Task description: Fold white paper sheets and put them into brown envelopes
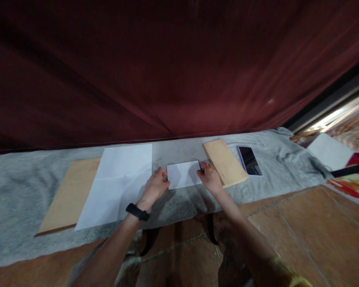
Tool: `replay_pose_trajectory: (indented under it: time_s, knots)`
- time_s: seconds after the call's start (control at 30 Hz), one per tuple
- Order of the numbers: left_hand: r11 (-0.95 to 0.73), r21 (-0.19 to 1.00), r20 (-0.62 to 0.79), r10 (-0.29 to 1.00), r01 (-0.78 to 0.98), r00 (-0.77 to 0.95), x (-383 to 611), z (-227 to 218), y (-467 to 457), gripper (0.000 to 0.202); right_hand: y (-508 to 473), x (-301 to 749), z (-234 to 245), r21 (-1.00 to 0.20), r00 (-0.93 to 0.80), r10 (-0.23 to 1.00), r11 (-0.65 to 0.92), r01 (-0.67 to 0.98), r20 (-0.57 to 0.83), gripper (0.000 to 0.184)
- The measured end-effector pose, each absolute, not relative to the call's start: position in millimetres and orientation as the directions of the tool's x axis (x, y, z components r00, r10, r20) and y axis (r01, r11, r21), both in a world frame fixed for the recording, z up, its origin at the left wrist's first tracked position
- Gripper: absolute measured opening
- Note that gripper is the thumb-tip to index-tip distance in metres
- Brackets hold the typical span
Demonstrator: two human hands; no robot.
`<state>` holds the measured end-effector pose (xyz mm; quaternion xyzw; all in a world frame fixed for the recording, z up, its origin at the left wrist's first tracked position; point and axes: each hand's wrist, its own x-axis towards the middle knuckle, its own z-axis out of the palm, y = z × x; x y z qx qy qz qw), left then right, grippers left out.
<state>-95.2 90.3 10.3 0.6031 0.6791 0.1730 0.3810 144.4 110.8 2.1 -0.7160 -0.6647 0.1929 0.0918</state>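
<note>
A small white rectangle of folded paper (184, 174) lies in front of me, low over the grey cloth. My left hand (157, 184), below a black wristband, pinches its left edge. At its right edge my right hand (208, 176) has its fingers closed on the upper corner. Just left of my left hand, large white sheets (119, 187) with a crease across them overlap a brown envelope (70, 195). A stack of smaller brown envelopes (225, 161) sits right beside my right hand, partly behind it.
A phone (250, 160) in a light purple case lies right of the envelope stack. Grey cloth (14, 191) covers the narrow surface. A dark red curtain (167, 71) hangs behind it. Tiled floor (299, 223) shows below, with a white and colourful printed item (330, 151) at the far right.
</note>
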Motion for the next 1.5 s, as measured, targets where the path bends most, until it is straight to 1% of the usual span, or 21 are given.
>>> replay_pose_trajectory:
  time_s: [0.1, 0.2, 0.27, 0.37, 0.43, 0.5, 0.57, 0.63, 0.7, 0.73, 0.8, 0.87, 0.93, 1.1, 1.2, 1.33, 1.5]
  knots:
    - [0.202, 0.629, -0.307, 0.952, 0.751, 0.002, -93.0, 17.8, 89.4, 0.023, 108.6, 143.4, 1.8, -0.372, 0.032, 0.988, -0.086, 0.924, -0.149, 0.038]
    - [0.192, 0.557, -0.317, 0.948, 0.808, -0.007, -89.5, 26.2, 88.5, 0.02, 103.3, 140.6, 0.4, -0.337, 0.017, 0.994, -0.052, 0.94, -0.107, 0.038]
    - [0.183, 0.504, -0.33, 0.944, 0.844, -0.008, -87.5, 29.9, 87.9, 0.019, 98.9, 138.2, -1.3, -0.305, 0.001, 0.999, -0.014, 0.952, -0.042, 0.037]
    - [0.15, 0.437, -0.331, 0.944, 0.887, 0.003, -85.9, 31.1, 86.6, 0.015, 93.1, 134.4, -3.3, -0.24, -0.041, 0.995, 0.063, 0.969, 0.095, 0.037]
    - [0.124, 0.402, -0.318, 0.948, 0.907, 0.011, -85.3, 30.5, 85.0, 0.013, 90.4, 132.3, -3.6, -0.195, -0.103, 0.98, 0.136, 0.971, 0.171, 0.038]
    - [0.096, 0.386, -0.291, 0.956, 0.917, 0.022, -83.8, 29.5, 82.8, 0.015, 88.3, 130.2, -3.8, -0.171, -0.183, 0.96, 0.221, 0.96, 0.213, 0.038]
    - [0.034, 0.416, -0.207, 0.977, 0.909, 0.058, -80.3, 27.3, 80.1, 0.019, 86.3, 127.3, -4.6, -0.188, -0.25, 0.939, 0.296, 0.936, 0.235, 0.036]
    - [-0.087, 0.483, -0.05, 0.991, 0.871, 0.127, -73.8, 22.1, 76.6, 0.027, 83.6, 122.5, -6.7, -0.252, -0.304, 0.92, 0.364, 0.897, 0.248, 0.035]
    - [-0.236, 0.526, 0.122, 0.972, 0.817, 0.202, -64.7, 13.3, 71.3, 0.038, 79.7, 115.9, -9.9, -0.343, -0.349, 0.901, 0.424, 0.838, 0.259, 0.038]
    - [-0.296, 0.529, 0.182, 0.955, 0.795, 0.235, -59.9, 8.0, 68.0, 0.044, 77.3, 112.3, -11.8, -0.389, -0.367, 0.892, 0.447, 0.806, 0.265, 0.04]
    - [-0.373, 0.505, 0.228, 0.927, 0.779, 0.296, -51.0, -2.7, 60.2, 0.055, 71.9, 106.0, -15.8, -0.463, -0.394, 0.877, 0.479, 0.746, 0.274, 0.045]
    - [-0.393, 0.471, 0.224, 0.919, 0.79, 0.323, -45.1, -11.2, 52.2, 0.062, 66.5, 102.9, -19.7, -0.502, -0.415, 0.866, 0.501, 0.705, 0.28, 0.048]
    - [-0.38, 0.428, 0.204, 0.924, 0.82, 0.322, -42.7, -16.8, 45.7, 0.064, 61.7, 104.2, -22.8, -0.51, -0.44, 0.855, 0.517, 0.688, 0.274, 0.05]
    - [-0.378, 0.252, 0.167, 0.924, 0.891, 0.345, -43.0, -24.6, 38.2, 0.062, 52.5, 115.8, -24.6, -0.447, -0.484, 0.847, 0.528, 0.722, 0.22, 0.054]
    - [-0.381, 0.161, 0.146, 0.921, 0.91, 0.36, -42.4, -27.3, 36.8, 0.061, 49.1, 120.2, -22.4, -0.401, -0.505, 0.836, 0.547, 0.735, 0.215, 0.056]
    - [-0.381, 0.115, 0.146, 0.92, 0.918, 0.364, -42.6, -27.8, 35.9, 0.064, 47.3, 124.4, -19.8, -0.358, -0.516, 0.828, 0.561, 0.747, 0.221, 0.057]
    - [-0.376, 0.116, 0.136, 0.923, 0.919, 0.36, -45.7, -27.2, 34.4, 0.07, 45.2, 131.8, -20.5, -0.331, -0.531, 0.815, 0.579, 0.745, 0.231, 0.064]
